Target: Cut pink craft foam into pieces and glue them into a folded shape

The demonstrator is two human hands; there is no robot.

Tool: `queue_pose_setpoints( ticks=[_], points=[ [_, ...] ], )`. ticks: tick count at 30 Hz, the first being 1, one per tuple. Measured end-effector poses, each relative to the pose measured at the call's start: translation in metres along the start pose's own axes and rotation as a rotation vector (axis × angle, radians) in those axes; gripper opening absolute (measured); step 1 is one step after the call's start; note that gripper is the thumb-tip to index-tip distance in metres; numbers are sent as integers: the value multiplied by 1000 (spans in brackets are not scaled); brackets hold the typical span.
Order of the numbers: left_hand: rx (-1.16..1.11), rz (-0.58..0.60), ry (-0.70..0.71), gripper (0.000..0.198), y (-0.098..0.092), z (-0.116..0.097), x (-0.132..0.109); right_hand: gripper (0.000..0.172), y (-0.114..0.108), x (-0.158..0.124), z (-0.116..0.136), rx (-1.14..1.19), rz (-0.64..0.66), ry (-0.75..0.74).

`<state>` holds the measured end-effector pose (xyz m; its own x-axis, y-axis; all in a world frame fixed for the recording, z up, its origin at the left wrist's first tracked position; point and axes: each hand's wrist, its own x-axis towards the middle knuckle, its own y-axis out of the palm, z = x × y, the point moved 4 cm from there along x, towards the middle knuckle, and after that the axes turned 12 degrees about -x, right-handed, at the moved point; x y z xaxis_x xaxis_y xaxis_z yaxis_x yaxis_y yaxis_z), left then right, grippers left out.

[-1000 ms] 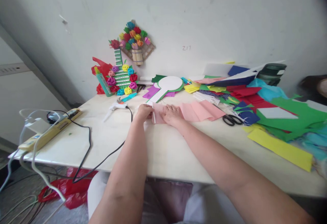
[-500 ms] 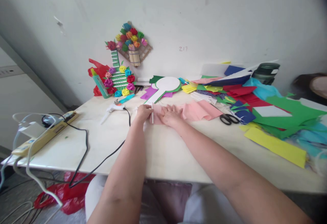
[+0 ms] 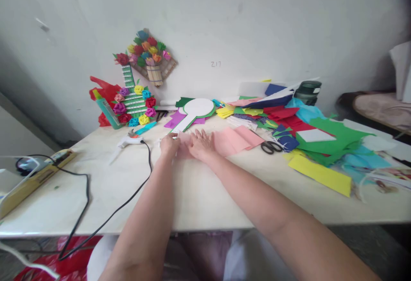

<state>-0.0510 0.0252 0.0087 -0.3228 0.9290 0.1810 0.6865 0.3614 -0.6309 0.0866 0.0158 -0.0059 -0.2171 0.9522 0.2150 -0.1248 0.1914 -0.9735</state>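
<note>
A length of pink crepe paper (image 3: 236, 140) lies flat across the table in front of me. My right hand (image 3: 201, 144) rests on it palm down, with its fingers spread. At the paper's left end my left hand (image 3: 169, 145) is closed, its fingers curled around a thin white strip that is mostly hidden. Just behind my hands lies a white round-headed cutout with a long handle (image 3: 197, 109), backed in green. A white glue gun (image 3: 130, 141) lies on its side to my left. Black-handled scissors (image 3: 271, 147) sit by the paper's right end.
Coloured paper sheets (image 3: 334, 140) are heaped on the right, with a yellow strip (image 3: 319, 174) at the front. A black cable (image 3: 141, 191) crosses the left side near a power strip (image 3: 38, 178). A green glue bottle (image 3: 108, 112) and a flower-covered guitar craft (image 3: 135, 101) stand at the back left.
My view has turned to the right, so the scene sits farther left. Both hands stay at the pink paper; the white strip by my left hand shows less than before.
</note>
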Motion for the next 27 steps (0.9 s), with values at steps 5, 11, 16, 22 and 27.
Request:
queue_pose_setpoints(
  ticks=[5, 11, 16, 22, 27],
  points=[
    [84, -42, 28, 37, 0, -8, -7, 53, -6, 3, -7, -24, -72, 19],
    [160, -82, 76, 36, 7, -13, -10, 49, -13, 4, -21, -37, -11, 73],
    [182, -108, 145, 37, 14, -19, -11, 44, -12, 6, -29, -13, 54, 99],
    [247, -125, 72, 40, 10, -19, -13, 41, -33, 11, -38, 26, -118, 74],
    [273, -134, 37, 42, 9, -17, -13, 38, -49, 13, -68, 5, -119, 167]
  ],
)
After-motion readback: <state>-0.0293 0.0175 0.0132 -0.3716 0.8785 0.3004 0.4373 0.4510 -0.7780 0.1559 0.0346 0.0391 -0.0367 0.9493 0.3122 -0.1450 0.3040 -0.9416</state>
